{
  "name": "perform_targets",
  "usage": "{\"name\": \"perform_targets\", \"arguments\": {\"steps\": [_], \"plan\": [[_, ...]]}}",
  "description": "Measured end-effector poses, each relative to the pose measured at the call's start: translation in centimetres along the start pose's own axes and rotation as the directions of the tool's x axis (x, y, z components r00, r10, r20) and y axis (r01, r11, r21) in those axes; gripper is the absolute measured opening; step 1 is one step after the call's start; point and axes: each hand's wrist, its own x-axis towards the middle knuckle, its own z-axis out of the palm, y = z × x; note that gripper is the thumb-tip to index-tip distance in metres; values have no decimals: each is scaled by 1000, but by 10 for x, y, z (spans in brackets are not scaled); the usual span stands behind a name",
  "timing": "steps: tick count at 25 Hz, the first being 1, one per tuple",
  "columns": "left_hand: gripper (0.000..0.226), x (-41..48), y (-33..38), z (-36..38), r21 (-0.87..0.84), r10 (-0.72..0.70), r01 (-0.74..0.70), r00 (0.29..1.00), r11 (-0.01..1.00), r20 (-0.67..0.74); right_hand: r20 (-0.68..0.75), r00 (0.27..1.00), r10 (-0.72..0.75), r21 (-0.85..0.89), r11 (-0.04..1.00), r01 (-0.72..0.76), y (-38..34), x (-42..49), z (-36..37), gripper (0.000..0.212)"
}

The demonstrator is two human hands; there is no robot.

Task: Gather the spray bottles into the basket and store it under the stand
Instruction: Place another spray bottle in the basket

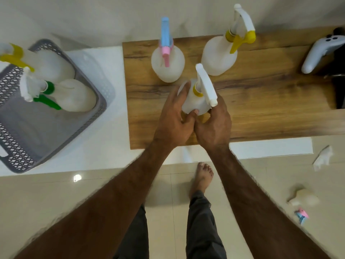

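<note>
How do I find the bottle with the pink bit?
Look at the brown wooden board. Three white bottles are there; the back left bottle is yours. Only it has a pink and blue sprayer; the others' are white and yellow.

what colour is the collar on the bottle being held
Yellow collar on the bottle, white sprayer above; head view.

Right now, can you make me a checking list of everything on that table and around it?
Surface: wooden stand top beside a white ledge.
Job's things: grey basket on the ledge holds a green-trigger bottle and a yellow-trigger bottle; pink-and-blue bottle and big yellow bottle stand on the wood; small bottle is held.
Clutter: game controller, far right.
Hands: left hand and right hand both grip the small bottle.
Cables: nothing seen.
Surroundings: tiled floor; crumpled paper lies there.
</note>
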Motion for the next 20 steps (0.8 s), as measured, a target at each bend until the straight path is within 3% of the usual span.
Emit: {"name": "perform_targets", "arguments": {"steps": [4,11,15,20], "plan": [[68,-31,-13,-32,16,-28,29,999,999,-20,15,999,29,0,1000,-29,-19,-34,27,79],[67,-94,-50,-113,7,-153,158,968,987,-197,117,991,-63,37,998,59,-86,-92,87,85],[67,-132,-71,-171,-15,-161,170,902,985,-401,202,961,-189,76,981,177,-142,-127,118,85],[68,-161,-99,-235,-44,-185,193,815,980,-549,309,929,-204,46,979,200,-203,-151,163,75]]}}
